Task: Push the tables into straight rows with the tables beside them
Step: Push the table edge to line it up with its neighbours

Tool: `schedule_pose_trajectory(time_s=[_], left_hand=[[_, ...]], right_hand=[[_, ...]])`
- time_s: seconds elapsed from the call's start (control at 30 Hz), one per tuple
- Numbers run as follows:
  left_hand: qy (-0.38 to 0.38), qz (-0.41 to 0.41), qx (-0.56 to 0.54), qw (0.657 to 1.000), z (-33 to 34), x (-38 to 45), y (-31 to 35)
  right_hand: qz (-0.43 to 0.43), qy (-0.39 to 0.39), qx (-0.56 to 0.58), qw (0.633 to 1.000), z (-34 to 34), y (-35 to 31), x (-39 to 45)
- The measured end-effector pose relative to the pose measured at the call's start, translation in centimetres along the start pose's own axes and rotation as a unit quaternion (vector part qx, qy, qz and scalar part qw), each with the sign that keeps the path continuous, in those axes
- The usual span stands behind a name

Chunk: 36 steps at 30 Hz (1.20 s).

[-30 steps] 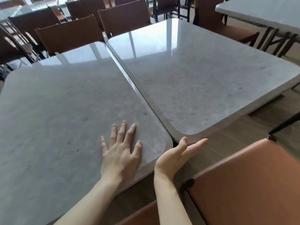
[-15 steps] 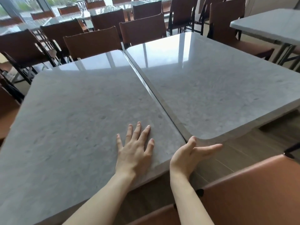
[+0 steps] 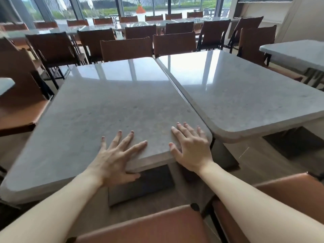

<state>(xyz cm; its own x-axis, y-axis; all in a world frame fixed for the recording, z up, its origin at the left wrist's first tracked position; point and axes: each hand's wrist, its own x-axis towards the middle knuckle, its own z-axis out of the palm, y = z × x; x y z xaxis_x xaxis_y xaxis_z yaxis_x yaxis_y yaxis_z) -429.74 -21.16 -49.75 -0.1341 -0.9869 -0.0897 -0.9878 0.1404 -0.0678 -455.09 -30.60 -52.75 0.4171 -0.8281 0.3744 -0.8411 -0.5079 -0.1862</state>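
Pale and bare, my left hand (image 3: 116, 155) lies spread flat on the near edge of the grey speckled stone-topped table (image 3: 108, 109), fingers straight, thumb hanging over the rim; it grips nothing. My right hand (image 3: 190, 146) is likewise flat and splayed on the same top, close to its rounded near right corner, holding nothing either. Outward from that corner runs the seam with the second grey stone-topped table (image 3: 245, 95) beside it: the two long sides look touching or nearly so along their length, though I cannot tell whether a thin gap is left. At the far end the two edges seem roughly level, but near me the right-hand table reaches less far toward me, so I judge the row is not yet straight. What is left, I think, is a forward push on this top to even the near edges. Brown leather-backed chairs (image 3: 126, 48) stand beyond both tables, and one brown chair back (image 3: 140, 227) sits just below my arms.
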Motion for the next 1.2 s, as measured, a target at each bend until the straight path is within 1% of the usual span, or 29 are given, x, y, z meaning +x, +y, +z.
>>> schedule_pose_trajectory(time_s=[0.03,0.17,0.23,0.33,0.5,0.63,0.9,1.0,1.03,1.07,1.17,1.2], left_hand=[[0.009,-0.003,-0.008,1.0,0.2,0.0,-0.1],[0.003,0.011,-0.026,1.0,0.2,0.3,-0.6],[-0.012,0.011,-0.016,1.0,0.2,0.4,-0.8],[-0.01,0.016,-0.005,1.0,0.3,0.3,-0.8],[0.003,0.024,-0.023,0.999,0.7,0.4,-1.1],[-0.004,0.023,-0.016,1.0,0.5,0.4,-1.0],[0.014,0.034,-0.023,0.999,1.1,0.7,-1.6],[0.025,0.037,-0.023,0.999,1.3,0.8,-1.9],[0.022,0.036,-0.024,0.999,1.2,0.9,-1.9],[0.019,0.04,-0.024,0.999,1.3,1.0,-1.9],[0.024,0.034,-0.024,0.999,1.5,0.9,-1.9],[0.029,0.035,-0.028,0.999,1.4,1.0,-1.8]], right_hand=[[0.0,0.026,-0.001,1.0,0.2,-0.1,0.0],[-0.01,0.066,-0.009,0.998,0.6,0.0,0.1],[-0.015,0.079,-0.009,0.997,0.9,0.1,0.2],[-0.012,0.07,-0.001,0.997,1.0,-0.1,0.2],[-0.011,0.055,0.002,0.998,1.1,-0.1,0.3],[-0.01,0.045,0.0,0.999,0.9,-0.2,0.4],[-0.014,0.051,0.002,0.999,1.3,-0.1,0.6],[-0.019,0.068,0.001,0.997,1.5,0.1,0.6],[-0.015,0.062,0.002,0.998,1.4,0.1,0.6],[-0.022,0.075,-0.001,0.997,1.6,0.3,0.8],[-0.021,0.069,-0.003,0.997,1.6,0.2,0.7],[-0.024,0.08,-0.005,0.996,1.7,0.4,0.6]])
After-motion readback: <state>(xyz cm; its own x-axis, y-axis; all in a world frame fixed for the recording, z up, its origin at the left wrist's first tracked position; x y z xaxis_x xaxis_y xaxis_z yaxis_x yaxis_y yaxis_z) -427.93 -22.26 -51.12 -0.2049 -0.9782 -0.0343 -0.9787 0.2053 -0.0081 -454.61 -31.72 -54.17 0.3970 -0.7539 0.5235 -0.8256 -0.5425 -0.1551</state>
